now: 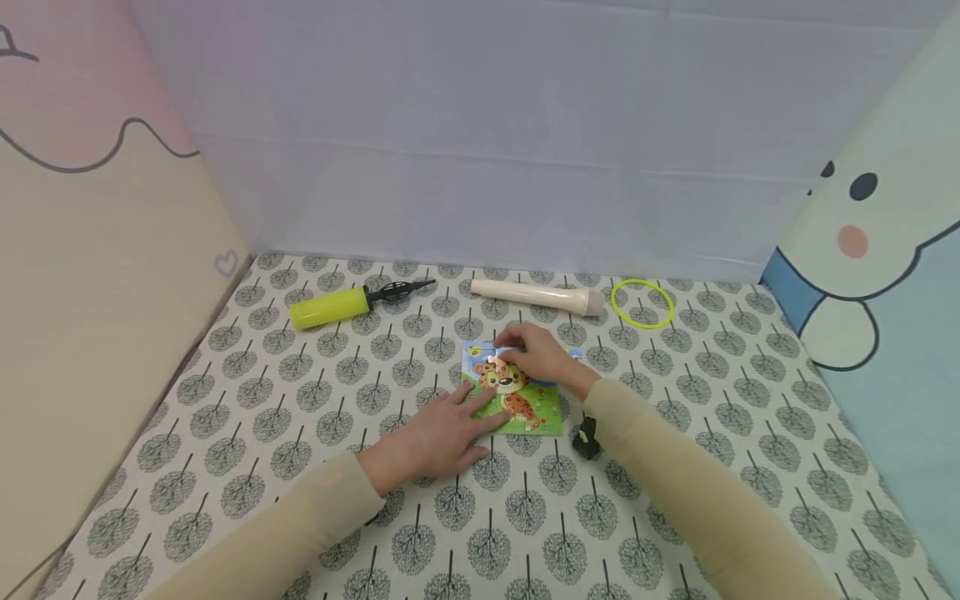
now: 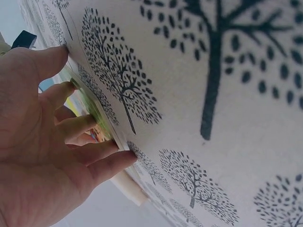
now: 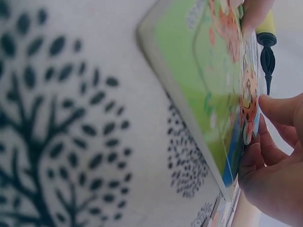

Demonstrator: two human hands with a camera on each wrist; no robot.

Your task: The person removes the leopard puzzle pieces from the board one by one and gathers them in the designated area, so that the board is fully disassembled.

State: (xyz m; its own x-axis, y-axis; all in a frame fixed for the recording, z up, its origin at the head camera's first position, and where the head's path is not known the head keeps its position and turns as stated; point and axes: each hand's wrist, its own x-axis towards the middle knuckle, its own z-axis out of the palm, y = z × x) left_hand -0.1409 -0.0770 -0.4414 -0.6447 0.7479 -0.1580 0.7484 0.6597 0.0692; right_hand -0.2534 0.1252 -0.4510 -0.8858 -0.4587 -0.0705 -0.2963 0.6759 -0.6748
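Note:
A leopard picture puzzle [image 1: 551, 423] in a flat green-and-blue board lies on the tree-patterned cloth. My left hand [image 1: 448, 433] rests on its lower left part, fingers spread and fairly straight, fingertips on the board. In the left wrist view the board's edge [image 2: 102, 106] runs just past those fingers. At the top of the board my right hand [image 1: 534, 354] bends over the leopard's head. The right wrist view shows its thumb and fingers pinching a spotted orange puzzle piece [image 3: 249, 101], raised at an angle from the board. My right hand covers part of the board's upper right.
Behind the board lie a yellow hand pump [image 1: 330, 308] with a black nozzle, a pale tapered tube [image 1: 532, 295] and a yellow ring [image 1: 617, 310]. A small black object [image 1: 586, 439] sits beside the right sleeve. Cloth-covered walls stand at the back and both sides.

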